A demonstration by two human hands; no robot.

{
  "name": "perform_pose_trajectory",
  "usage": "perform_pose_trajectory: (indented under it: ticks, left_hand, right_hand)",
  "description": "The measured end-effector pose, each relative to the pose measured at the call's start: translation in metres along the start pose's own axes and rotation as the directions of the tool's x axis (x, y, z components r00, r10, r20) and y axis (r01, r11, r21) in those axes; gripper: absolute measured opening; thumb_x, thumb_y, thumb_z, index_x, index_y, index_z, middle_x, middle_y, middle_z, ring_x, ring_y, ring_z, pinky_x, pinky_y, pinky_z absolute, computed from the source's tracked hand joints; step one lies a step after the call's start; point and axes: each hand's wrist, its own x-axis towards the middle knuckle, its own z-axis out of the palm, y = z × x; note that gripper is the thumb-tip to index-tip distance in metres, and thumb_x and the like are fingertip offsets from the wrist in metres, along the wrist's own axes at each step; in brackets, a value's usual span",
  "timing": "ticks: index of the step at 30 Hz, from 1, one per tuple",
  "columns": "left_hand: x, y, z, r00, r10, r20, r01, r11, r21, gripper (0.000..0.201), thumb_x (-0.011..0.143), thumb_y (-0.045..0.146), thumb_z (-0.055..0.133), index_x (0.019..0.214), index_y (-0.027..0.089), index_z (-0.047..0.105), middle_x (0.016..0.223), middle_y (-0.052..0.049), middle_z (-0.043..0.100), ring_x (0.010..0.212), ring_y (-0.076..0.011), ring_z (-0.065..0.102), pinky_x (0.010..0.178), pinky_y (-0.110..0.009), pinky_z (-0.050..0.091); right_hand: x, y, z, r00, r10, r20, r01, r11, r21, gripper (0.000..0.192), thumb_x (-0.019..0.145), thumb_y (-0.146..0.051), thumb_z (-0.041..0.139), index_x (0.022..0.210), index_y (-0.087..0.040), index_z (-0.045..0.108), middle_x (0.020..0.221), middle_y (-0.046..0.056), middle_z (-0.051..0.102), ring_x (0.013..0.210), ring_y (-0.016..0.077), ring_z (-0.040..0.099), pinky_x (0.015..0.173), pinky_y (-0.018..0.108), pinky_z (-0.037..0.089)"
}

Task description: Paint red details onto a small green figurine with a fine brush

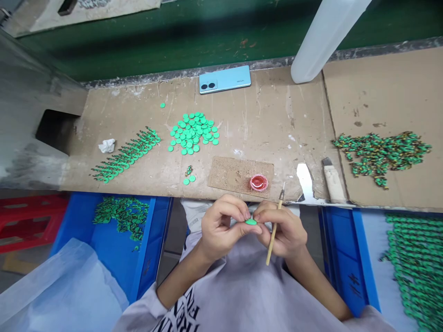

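Note:
My left hand (pixel 221 228) is closed, thumb and fingertips pinching a small green disc (pixel 251 222) in front of my chest. Close beside it, my right hand (pixel 287 230) is closed round a thin brush (pixel 272 242) with a pale wooden handle, tip pointing up. Its fingertips also meet the disc's right side. Just beyond my hands, a small round dish of red liquid (pixel 259 183) stands on a piece of brown board (pixel 228 174). Two loose green discs (pixel 189 180) and a small green-and-gold figure (pixel 188 170) lie left of the board.
A heap of green discs (pixel 194 131), a row of discs with figures (pixel 128 157), crumpled tissue (pixel 107 145) and a light-blue phone (pixel 224 80) lie on the cardboard. Right are a scraper (pixel 332 180) and piled figures (pixel 384 152). Blue bins (pixel 155 244) flank me. A white tube (pixel 325 41) overhangs.

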Motion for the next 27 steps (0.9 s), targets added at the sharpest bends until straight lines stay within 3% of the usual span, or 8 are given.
perform_pose_trajectory:
  ticks: [5, 9, 12, 14, 17, 22, 27]
  left_hand:
    - [-0.003, -0.003, -0.011, 1.000, 0.015, -0.020, -0.014, 0.999, 0.042, 0.030, 0.075, 0.010, 0.092, 0.089, 0.019, 0.067, 0.080, 0.002, 0.069, 0.071, -0.0116, 0.069, 0.066, -0.022, 0.061]
    - [-0.004, -0.003, -0.029, 0.997, -0.014, -0.079, 0.020, 0.997, 0.073, 0.025, 0.076, 0.015, 0.092, 0.092, 0.020, 0.074, 0.076, 0.001, 0.070, 0.067, -0.0129, 0.069, 0.062, -0.025, 0.060]
    - [-0.004, -0.003, -0.040, 0.998, -0.014, -0.064, 0.021, 0.993, 0.119, 0.015, 0.079, 0.018, 0.091, 0.088, 0.020, 0.080, 0.076, -0.001, 0.071, 0.065, -0.0137, 0.069, 0.059, -0.026, 0.059]
    - [-0.005, -0.003, -0.043, 0.999, -0.019, -0.029, 0.022, 0.993, 0.113, 0.014, 0.080, 0.018, 0.090, 0.090, 0.020, 0.081, 0.077, -0.002, 0.071, 0.065, -0.0140, 0.070, 0.058, -0.026, 0.059]
    - [-0.006, -0.002, -0.044, 0.999, -0.037, 0.023, 0.034, 0.993, 0.109, 0.014, 0.080, 0.018, 0.090, 0.091, 0.020, 0.082, 0.079, -0.002, 0.072, 0.065, -0.0140, 0.070, 0.058, -0.026, 0.059]
    - [-0.008, -0.003, -0.041, 0.998, -0.058, 0.032, 0.054, 0.992, 0.117, 0.013, 0.080, 0.018, 0.090, 0.090, 0.020, 0.081, 0.078, -0.002, 0.072, 0.065, -0.0134, 0.069, 0.058, -0.025, 0.058]
    - [-0.007, -0.004, -0.041, 0.997, -0.060, 0.044, 0.055, 0.993, 0.108, 0.017, 0.079, 0.017, 0.091, 0.092, 0.021, 0.082, 0.080, -0.002, 0.074, 0.065, -0.0138, 0.070, 0.060, -0.026, 0.057]
  right_hand:
    - [-0.005, 0.004, -0.013, 1.000, 0.007, 0.022, -0.006, 0.998, -0.069, 0.022, 0.089, -0.007, 0.063, 0.105, -0.023, 0.064, 0.077, 0.003, 0.071, 0.065, 0.0191, 0.071, 0.056, 0.030, 0.058]
    - [-0.022, 0.015, -0.033, 0.993, -0.059, -0.104, 0.040, 0.984, -0.174, 0.020, 0.091, -0.011, 0.063, 0.108, -0.020, 0.067, 0.078, 0.006, 0.072, 0.065, 0.0214, 0.070, 0.055, 0.034, 0.057]
    - [-0.042, 0.022, -0.046, 0.976, -0.140, -0.167, 0.085, 0.949, -0.303, 0.014, 0.094, -0.016, 0.062, 0.104, -0.023, 0.069, 0.074, 0.005, 0.072, 0.058, 0.0210, 0.066, 0.051, 0.035, 0.054]
    - [-0.056, 0.023, -0.053, 0.973, -0.211, -0.095, 0.163, 0.917, -0.364, 0.008, 0.096, -0.021, 0.061, 0.097, -0.024, 0.068, 0.070, 0.003, 0.071, 0.054, 0.0204, 0.063, 0.048, 0.035, 0.053]
    - [-0.078, 0.022, -0.057, 0.967, -0.209, 0.143, 0.251, 0.863, -0.439, 0.008, 0.099, -0.023, 0.058, 0.094, -0.024, 0.065, 0.070, 0.003, 0.072, 0.055, 0.0193, 0.064, 0.051, 0.035, 0.056]
    - [-0.099, 0.030, -0.046, 0.939, 0.016, 0.345, 0.187, 0.815, -0.549, 0.017, 0.099, -0.008, 0.056, 0.107, -0.019, 0.067, 0.092, 0.009, 0.079, 0.076, 0.0200, 0.074, 0.065, 0.032, 0.061]
    - [-0.101, 0.045, -0.031, 0.839, 0.222, 0.497, 0.152, 0.780, -0.606, 0.025, 0.103, -0.006, 0.051, 0.118, -0.016, 0.068, 0.120, 0.015, 0.077, 0.104, 0.0259, 0.072, 0.083, 0.039, 0.061]
